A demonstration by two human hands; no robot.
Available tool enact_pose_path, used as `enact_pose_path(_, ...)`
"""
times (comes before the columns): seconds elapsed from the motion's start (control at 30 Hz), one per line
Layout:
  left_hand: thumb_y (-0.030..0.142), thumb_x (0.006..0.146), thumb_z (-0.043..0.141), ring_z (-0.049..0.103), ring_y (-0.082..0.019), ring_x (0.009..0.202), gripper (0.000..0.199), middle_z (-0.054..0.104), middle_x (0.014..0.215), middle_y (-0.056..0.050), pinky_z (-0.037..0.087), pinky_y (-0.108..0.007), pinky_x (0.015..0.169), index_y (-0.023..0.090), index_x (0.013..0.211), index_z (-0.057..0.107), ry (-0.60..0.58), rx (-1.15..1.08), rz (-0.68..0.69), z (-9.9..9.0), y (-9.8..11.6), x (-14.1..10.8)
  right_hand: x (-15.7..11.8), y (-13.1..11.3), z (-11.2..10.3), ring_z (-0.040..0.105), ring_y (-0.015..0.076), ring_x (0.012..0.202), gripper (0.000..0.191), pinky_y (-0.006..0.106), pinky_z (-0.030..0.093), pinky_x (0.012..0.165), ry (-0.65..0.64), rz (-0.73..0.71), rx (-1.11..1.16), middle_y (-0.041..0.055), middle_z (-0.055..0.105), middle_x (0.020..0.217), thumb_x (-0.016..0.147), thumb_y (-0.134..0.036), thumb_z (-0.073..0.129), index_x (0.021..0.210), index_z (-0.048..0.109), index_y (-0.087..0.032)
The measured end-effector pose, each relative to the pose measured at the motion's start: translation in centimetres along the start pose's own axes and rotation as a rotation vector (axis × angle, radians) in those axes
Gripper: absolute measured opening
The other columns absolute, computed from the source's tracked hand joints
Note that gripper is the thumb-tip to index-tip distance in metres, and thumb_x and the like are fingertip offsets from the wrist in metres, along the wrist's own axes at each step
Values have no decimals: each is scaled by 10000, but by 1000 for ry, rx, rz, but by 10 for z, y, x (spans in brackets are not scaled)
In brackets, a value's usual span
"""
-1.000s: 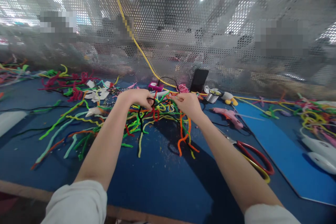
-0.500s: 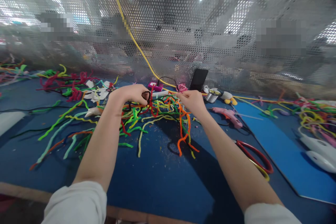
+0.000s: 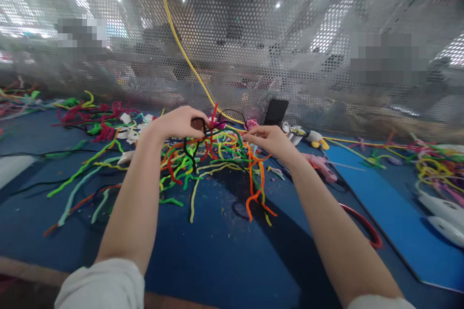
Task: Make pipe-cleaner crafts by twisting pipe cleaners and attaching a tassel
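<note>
My left hand (image 3: 180, 123) is closed on a black pipe cleaner (image 3: 187, 148), which hangs down in bends below the fingers. Beside its fingertips a red pipe cleaner (image 3: 211, 141) sticks upward. My right hand (image 3: 271, 141) has thumb and forefinger pinched together by the end of a dark green pipe cleaner (image 3: 237, 131); the exact contact is hard to make out. Orange pipe cleaners (image 3: 251, 174) hang just below those fingers. Between and under both hands lies a tangled heap of yellow, green and orange pipe cleaners (image 3: 221, 152) on the blue table (image 3: 203, 260).
A pink glue gun (image 3: 321, 165) and red-handled scissors (image 3: 364, 224) lie right, partly behind my forearm. Farther back are a black phone-like slab (image 3: 276, 112), a wire spool (image 3: 294, 136) and a yellow cable (image 3: 188, 60). A perforated metal screen (image 3: 232, 38) stands behind. Blue board (image 3: 384, 203) lies right.
My left hand has risen slightly, and more of the black pipe cleaner shows below it. My right fingers have straightened somewhat. The white stick between the hands is now mostly hidden.
</note>
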State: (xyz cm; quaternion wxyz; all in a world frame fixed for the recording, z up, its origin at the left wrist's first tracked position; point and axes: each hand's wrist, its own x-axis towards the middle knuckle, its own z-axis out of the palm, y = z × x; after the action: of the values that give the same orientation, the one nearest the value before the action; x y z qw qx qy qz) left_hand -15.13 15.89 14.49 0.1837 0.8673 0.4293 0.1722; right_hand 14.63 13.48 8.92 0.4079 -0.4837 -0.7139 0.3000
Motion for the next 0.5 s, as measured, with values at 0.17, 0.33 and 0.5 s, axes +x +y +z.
enact_pose_path(0.17,253,717,703,684,-182,843,279,756,961,-54,532,-272,771,144,972,732,75,-298,120,7,7,5,-1,-7,8,304,95,468,444,274,218,459,13,64,36,-37,416,480,757,-602,715,866,794,-179)
enact_pose_path(0.33,249,736,736,682,-179,855,305,730,932,-68,545,-289,795,133,1012,675,100,-485,186,15,7,11,0,-11,6,228,80,462,457,272,159,456,40,103,183,-66,294,471,792,-596,681,875,788,-159)
enact_pose_path(0.5,231,764,706,660,-164,859,359,699,934,-59,535,-272,779,142,1099,611,147,-510,232,24,-2,21,1,-15,2,148,66,455,417,278,115,465,74,95,449,-96,236,458,740,-555,762,838,756,-150)
